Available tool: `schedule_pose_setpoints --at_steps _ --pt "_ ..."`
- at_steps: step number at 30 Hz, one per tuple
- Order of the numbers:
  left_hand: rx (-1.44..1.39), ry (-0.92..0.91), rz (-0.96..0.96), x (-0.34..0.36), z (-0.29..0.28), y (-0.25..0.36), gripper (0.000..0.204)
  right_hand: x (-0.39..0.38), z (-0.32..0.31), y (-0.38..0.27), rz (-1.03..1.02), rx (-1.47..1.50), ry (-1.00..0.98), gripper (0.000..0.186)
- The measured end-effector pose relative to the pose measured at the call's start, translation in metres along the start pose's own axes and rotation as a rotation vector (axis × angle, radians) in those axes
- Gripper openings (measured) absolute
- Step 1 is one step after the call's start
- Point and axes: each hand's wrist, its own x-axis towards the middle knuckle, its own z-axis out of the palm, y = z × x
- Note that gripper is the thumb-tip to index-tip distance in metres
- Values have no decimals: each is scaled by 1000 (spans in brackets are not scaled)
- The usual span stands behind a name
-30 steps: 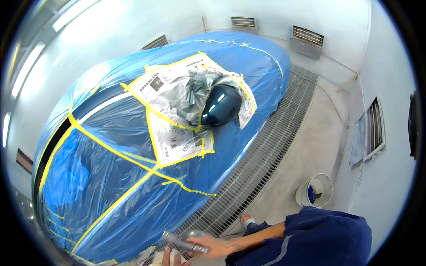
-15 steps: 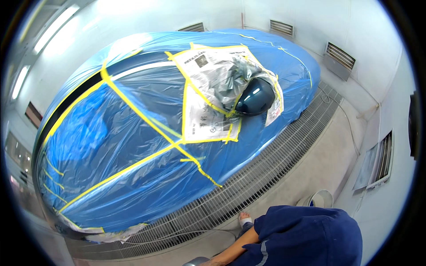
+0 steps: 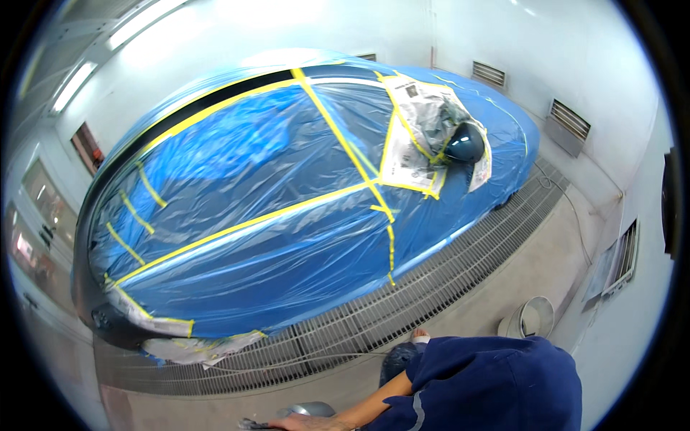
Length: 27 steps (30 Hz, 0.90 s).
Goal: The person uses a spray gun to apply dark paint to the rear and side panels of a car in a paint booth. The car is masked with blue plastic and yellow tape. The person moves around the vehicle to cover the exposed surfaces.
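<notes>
At the lower edge my left hand (image 3: 305,422) is partly cut off, its bare forearm coming from a dark blue sleeve. It seems closed around what looks like a spray gun, of which a grey rounded part (image 3: 310,409) and a dark front end (image 3: 251,424) show; the grip is hidden. My right hand is out of sight. Beyond the hand stands a car wrapped in blue plastic film (image 3: 244,280) held by yellow tape (image 3: 338,133). Newspaper and grey film (image 3: 413,129) surround its uncovered, glossy dark mirror (image 3: 466,143). A bare dark strip (image 3: 237,87) follows the roof edge.
A metal floor grating (image 3: 424,287) runs along the car, with a thin hose (image 3: 316,358) lying across it. My leg and foot (image 3: 420,334) are beside it. A pale bucket (image 3: 535,316) stands near the right wall, below a vent (image 3: 624,251). Glazed doors (image 3: 47,194) are at left.
The view has swung left, bringing in more of the car's rear end and the doors. My left hand has reached farther left, with the grey part and dark front end now showing more.
</notes>
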Motion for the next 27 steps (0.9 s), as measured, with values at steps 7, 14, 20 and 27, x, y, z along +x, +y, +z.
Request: schedule_pose_setpoints --at_steps 7,14,20,27 --pt "-381 91 -282 21 -39 -89 26 54 28 -47 208 -108 -95 42" --pt "-613 259 -307 66 -89 -139 29 101 93 -12 457 -88 -287 44" --pt "-698 494 -340 130 -158 -174 33 186 165 29 379 -46 -405 44" --pt "-712 676 -347 249 -282 -171 37 358 253 50 392 50 -603 43"
